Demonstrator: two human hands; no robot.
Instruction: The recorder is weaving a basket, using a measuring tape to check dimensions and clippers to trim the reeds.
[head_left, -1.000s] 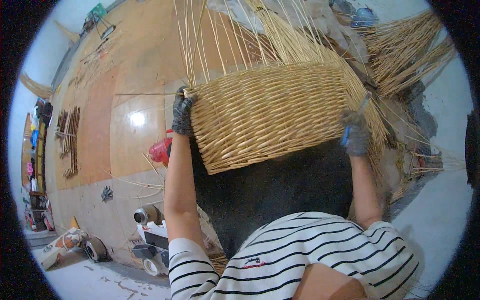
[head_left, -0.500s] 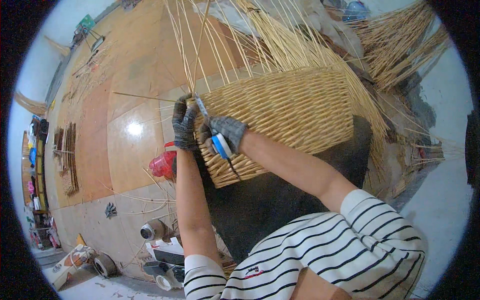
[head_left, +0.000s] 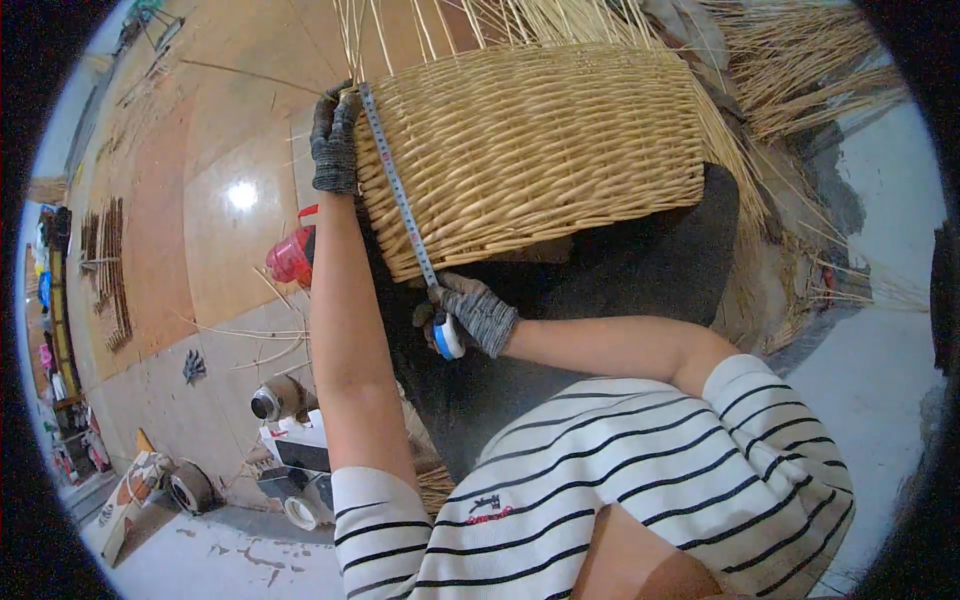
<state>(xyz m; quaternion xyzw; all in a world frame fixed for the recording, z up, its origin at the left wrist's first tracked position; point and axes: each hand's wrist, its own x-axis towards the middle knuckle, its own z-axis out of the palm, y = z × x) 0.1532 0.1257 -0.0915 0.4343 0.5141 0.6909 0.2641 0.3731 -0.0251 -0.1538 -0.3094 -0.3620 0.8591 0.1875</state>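
My left hand (head_left: 334,140), in a dark knit glove, sits at the upper rim of the unfinished wicker basket (head_left: 530,150), fingers pressed together and pinching the free end of the measuring tape (head_left: 398,190) against the weave. The tape blade runs taut down the basket's side wall to my right hand (head_left: 470,315), also gloved, just below the basket's lower edge. The fingers of that hand are curled around the tape's blue and white case (head_left: 447,340); the case is mostly covered by the glove, so only its lower end shows.

The basket rests on my lap over a dark cloth (head_left: 600,290), tilted with its side toward me. Its far side and interior are hidden. Unwoven willow stakes (head_left: 480,25) rise from the rim and are cut off by the top of the view. A heap of loose willow rods (head_left: 800,70) lies to the right, partly behind the basket.

A red object (head_left: 292,255) lies on the wooden floor (head_left: 200,150) beside my left forearm, which partly hides it; its kind cannot be determined. Lower left, near my elbow, stand small items including a roll of tape (head_left: 190,487), too distorted to read clearly.
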